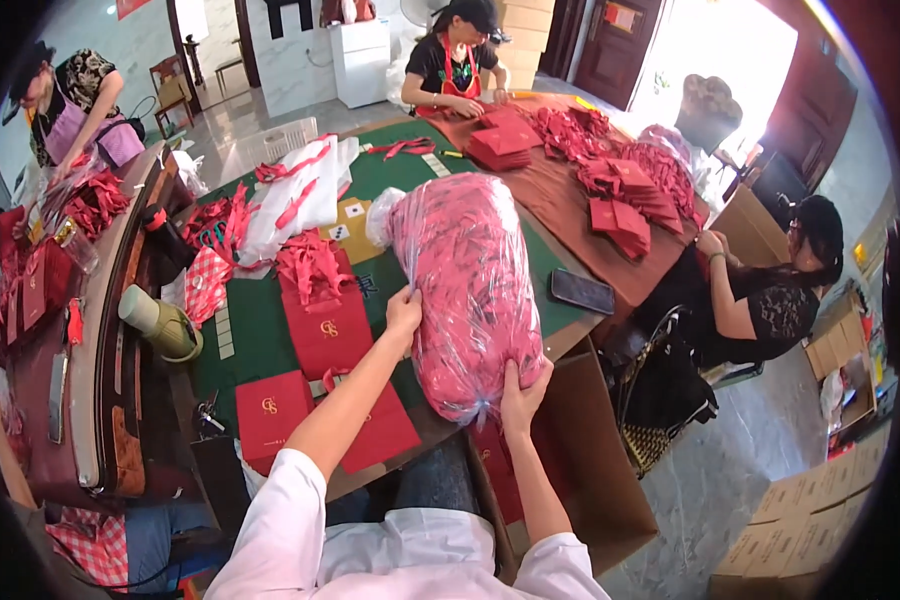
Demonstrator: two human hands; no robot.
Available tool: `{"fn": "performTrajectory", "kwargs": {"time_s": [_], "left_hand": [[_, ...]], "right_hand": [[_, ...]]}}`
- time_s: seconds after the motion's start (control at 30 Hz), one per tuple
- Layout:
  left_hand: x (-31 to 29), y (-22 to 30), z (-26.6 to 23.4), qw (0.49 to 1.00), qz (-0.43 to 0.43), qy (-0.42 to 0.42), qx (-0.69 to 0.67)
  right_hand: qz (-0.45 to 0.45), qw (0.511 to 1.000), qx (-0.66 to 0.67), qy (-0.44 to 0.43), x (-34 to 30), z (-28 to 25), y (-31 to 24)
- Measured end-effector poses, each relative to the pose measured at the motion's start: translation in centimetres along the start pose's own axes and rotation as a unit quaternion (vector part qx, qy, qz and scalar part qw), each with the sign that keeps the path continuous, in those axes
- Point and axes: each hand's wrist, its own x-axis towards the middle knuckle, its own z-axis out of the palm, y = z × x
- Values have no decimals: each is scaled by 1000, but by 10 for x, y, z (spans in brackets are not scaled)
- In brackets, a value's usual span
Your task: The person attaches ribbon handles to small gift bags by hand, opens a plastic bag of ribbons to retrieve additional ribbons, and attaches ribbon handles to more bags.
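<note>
A large, full clear plastic bag of red ribbons [470,280] is between my hands above the near side of the green table. My left hand [405,318] grips the bag's left side, fingers curled against the plastic. At its near right end, my right hand [523,398] holds it close to a gathered, tied corner. Red paper bags [328,328] lie flat on the table left of my left arm, more of them close to the edge. A bunch of red ribbon [313,265] rests on the upper one. Inside the plastic, single pieces blur together.
Right of the bag lies a dark phone [582,291]. An open cardboard box [580,450] stands below the table edge by my right arm. A khaki cup [160,325] is at the left. Stacked red bags [500,140] cover the far side, where a person [455,60] works; others sit nearby.
</note>
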Motion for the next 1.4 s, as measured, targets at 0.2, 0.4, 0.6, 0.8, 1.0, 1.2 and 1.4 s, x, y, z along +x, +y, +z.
{"fn": "performTrajectory", "kwargs": {"time_s": [0.2, 0.4, 0.6, 0.8, 1.0, 1.2, 1.4], "left_hand": [[7, -6, 6, 1000, 1, -3, -8], [17, -13, 8, 1000, -3, -8, -23], [1, -4, 0, 996, -1, -72, -47], [-100, 47, 9, 913, 336, 134, 188], [-195, 62, 3, 796, 483, -174, 321], [-196, 38, 5, 734, 490, -164, 440], [-192, 41, 1, 803, 398, -199, 396]], "right_hand": [[-18, 999, -45, -15, 3, -8, -1], [-17, 1000, -17, -4, 14, -7, -5], [19, 998, -37, -49, 16, -27, -6], [-92, 971, -215, -49, -8, -78, -33], [-207, 950, -205, -111, -37, -69, -47], [-247, 915, -277, -159, -27, -64, -30], [-230, 932, -244, -139, -25, -65, -32]]}}
